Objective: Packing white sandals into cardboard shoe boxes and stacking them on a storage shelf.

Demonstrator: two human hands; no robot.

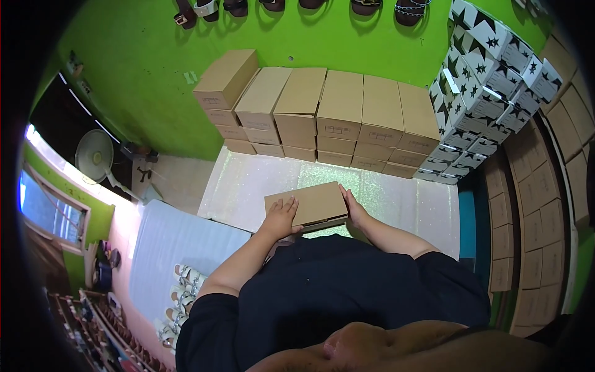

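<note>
Lightly spread the left hand (282,217) over the top of the brown box (319,201) and laid the right hand (354,209) along its right end, fingers extended, unclenched, just before the torso (334,279) over the pale tabletop (242,180). Probably called for gentle, even pressure to avoid denting cardboard. Couldn't make out the underside, contents or any contact with the tabletop.

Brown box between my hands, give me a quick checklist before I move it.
1. Left hand placed: ok, fingers spread over the left part of the top of the brown box.
2. Right hand placed: ok, at its right end.
3. Box fully closed: cannot tell; a dark line shows along its near edge.
4. Contents: cannot tell, hidden.
5. Apart from stacked brown boxes: ok, white surface shows between.
</note>
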